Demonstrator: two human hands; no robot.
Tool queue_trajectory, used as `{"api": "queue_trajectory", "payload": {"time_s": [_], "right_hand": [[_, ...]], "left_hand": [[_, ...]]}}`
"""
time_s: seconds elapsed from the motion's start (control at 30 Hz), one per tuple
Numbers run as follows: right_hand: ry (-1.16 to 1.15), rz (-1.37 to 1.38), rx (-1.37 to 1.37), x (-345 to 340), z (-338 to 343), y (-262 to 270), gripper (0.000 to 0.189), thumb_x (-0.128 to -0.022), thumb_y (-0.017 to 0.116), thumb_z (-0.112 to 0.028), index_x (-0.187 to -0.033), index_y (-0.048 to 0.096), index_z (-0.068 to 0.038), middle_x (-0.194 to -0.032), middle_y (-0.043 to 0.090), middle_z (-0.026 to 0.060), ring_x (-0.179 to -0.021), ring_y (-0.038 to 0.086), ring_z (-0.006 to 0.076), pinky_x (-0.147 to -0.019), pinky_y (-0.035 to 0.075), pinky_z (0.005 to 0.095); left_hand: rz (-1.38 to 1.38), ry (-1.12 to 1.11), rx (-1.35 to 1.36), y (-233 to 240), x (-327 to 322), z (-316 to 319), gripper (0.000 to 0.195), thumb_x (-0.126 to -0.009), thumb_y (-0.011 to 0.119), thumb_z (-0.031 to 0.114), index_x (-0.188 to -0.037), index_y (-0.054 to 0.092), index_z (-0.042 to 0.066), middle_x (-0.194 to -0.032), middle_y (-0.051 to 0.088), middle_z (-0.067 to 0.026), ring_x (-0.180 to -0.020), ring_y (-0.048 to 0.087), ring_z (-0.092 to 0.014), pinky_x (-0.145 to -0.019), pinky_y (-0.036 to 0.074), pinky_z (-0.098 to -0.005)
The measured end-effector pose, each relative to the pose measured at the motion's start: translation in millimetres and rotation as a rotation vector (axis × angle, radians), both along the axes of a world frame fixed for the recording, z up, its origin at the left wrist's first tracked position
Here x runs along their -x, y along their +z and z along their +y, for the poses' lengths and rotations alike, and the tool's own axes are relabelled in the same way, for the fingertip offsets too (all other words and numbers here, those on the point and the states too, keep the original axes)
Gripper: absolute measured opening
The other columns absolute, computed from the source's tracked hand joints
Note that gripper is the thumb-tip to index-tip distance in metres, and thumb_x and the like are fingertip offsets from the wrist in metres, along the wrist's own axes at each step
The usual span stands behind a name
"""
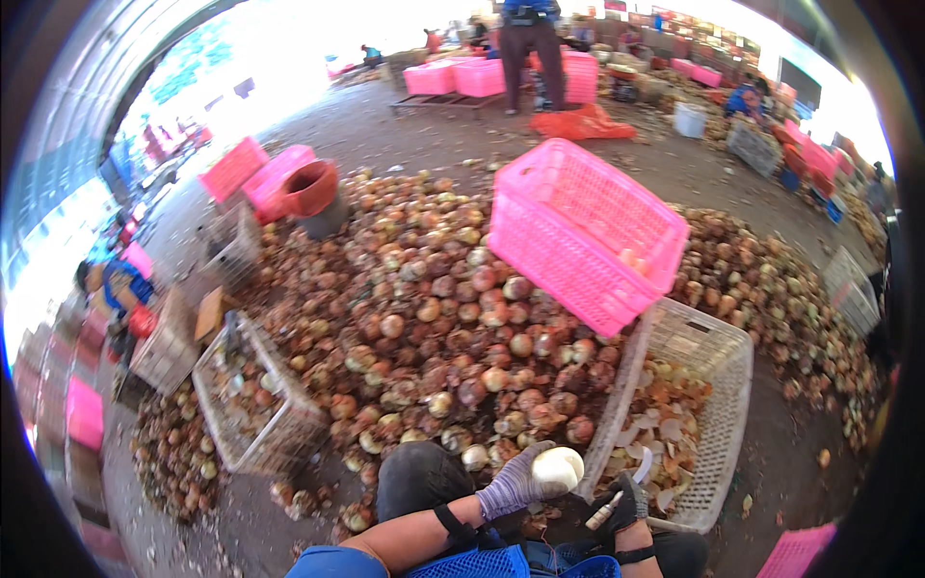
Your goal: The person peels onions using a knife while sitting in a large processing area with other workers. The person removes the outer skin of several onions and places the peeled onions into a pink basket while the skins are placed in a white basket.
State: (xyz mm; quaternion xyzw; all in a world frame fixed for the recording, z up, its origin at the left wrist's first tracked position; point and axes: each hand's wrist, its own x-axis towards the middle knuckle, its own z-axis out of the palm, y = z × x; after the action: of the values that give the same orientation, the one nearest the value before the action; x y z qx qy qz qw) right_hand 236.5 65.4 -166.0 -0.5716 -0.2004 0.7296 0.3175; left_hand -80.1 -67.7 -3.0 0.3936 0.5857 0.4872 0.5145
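Observation:
A purple-grey knit glove covers my left hand (514, 481), which is closed around a peeled white onion (559, 468). My right hand (627, 504), in a dark glove, grips a knife with a pale handle (603, 511); its curved blade points up over the rim of a whitish plastic crate (731, 404). Onion skins and peelings (657, 441) lie in that crate. In front of my knees spreads a large heap of unpeeled onions (433, 325). A pink plastic crate (585, 238) stands tilted on the heap, with something pale at its right end.
At left, another whitish crate (246, 426) holds onions and peelings. Beyond it, a person (126, 289) sits beside a crate. A grey bucket (327, 217) with an orange-red covering stands behind the heap. Another person (531, 58) stands near pink crates (480, 77).

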Motion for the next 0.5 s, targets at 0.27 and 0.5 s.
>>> {"api": "queue_trajectory", "payload": {"time_s": [0.27, 0.5], "right_hand": [[0.049, 0.014, -0.093, 23.5, 17.9, -45.9, 0.031, -0.105, 0.079, -0.037, -0.101, 0.067, -0.008, -0.075, 0.066, 0.0078, -0.059, 0.067, 0.0278, -0.053, 0.062, 0.0463], [-0.042, 0.065, -0.199, 23.2, -15.5, 28.9, 0.028, -0.106, 0.078, -0.03, -0.116, 0.065, -0.006, -0.083, 0.07, 0.0108, -0.061, 0.069, 0.029, -0.051, 0.059, 0.0436]], "left_hand": [[0.041, 0.238, 0.034, 8.1, 39.9, -48.8, 0.088, -0.085, 0.101, 0.035, -0.155, 0.064, -0.003, -0.136, 0.079, -0.0161, -0.125, 0.076, -0.026, -0.11, 0.062, -0.0412], [-0.524, 0.145, 0.205, -16.8, 45.8, -26.7, 0.076, -0.097, 0.093, 0.04, -0.155, 0.065, 0.001, -0.135, 0.08, -0.0128, -0.121, 0.078, -0.026, -0.101, 0.067, -0.0409]]}}
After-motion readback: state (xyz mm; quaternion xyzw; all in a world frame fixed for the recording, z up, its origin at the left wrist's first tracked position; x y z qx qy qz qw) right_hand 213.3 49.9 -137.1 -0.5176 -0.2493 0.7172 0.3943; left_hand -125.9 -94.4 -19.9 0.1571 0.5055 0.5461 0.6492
